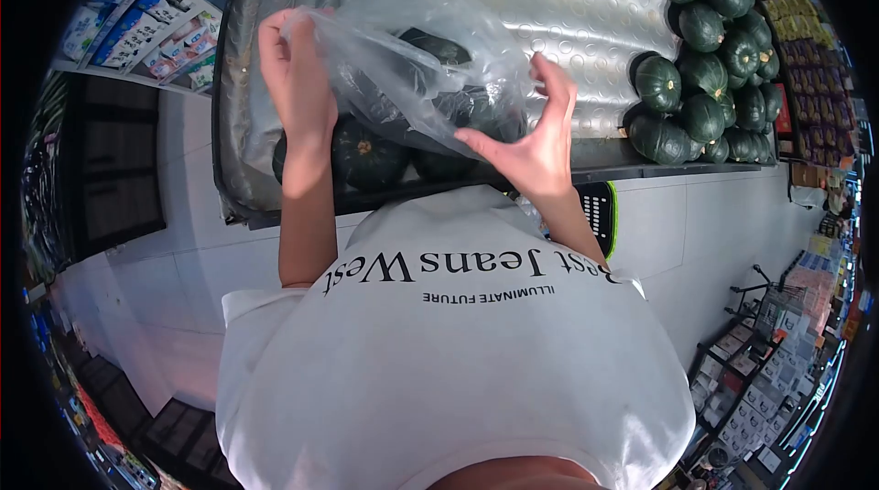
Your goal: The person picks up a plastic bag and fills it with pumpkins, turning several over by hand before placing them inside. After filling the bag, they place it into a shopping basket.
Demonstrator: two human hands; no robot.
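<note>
Plastic bag (366, 78), one, clear, strung between our left hand (298, 78) and right hand (533, 137) — light, limp, likely slippery and easily torn; best held by the rim. Left hand: pinching the bag's edge. Right hand: fingers spread, thumb against the bag. Green squashes (369, 156), beside the left wrist: probably heavy, hard, smooth — we would cup them underneath.

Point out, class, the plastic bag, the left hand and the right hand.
Plastic bag (389, 78): head view, on its translucent film.
Left hand (300, 87): head view, on its middle.
Right hand (540, 144): head view, on its middle.
</note>
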